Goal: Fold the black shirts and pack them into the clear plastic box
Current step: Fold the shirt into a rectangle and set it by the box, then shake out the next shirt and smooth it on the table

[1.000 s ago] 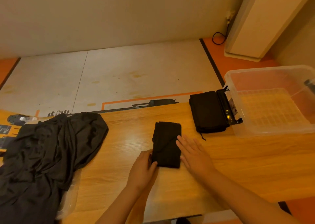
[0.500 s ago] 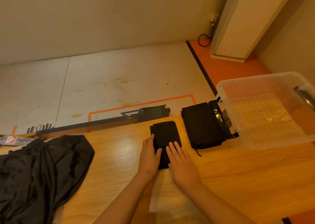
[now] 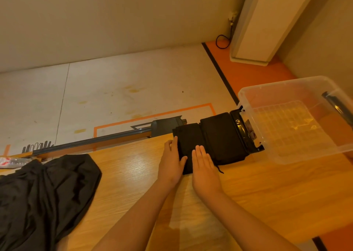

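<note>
Left hand [image 3: 172,162] and right hand [image 3: 204,167] flat on folded black shirt [image 3: 189,139].
Both hands' fingers are straight and held together, pressing the shirt's near half. The shirt lies on the wooden table [image 3: 267,195], touching a second folded shirt [image 3: 219,136] just beside the clear plastic box [image 3: 286,80]. Unfolded black shirts [image 3: 44,195] lie at the left.
</note>
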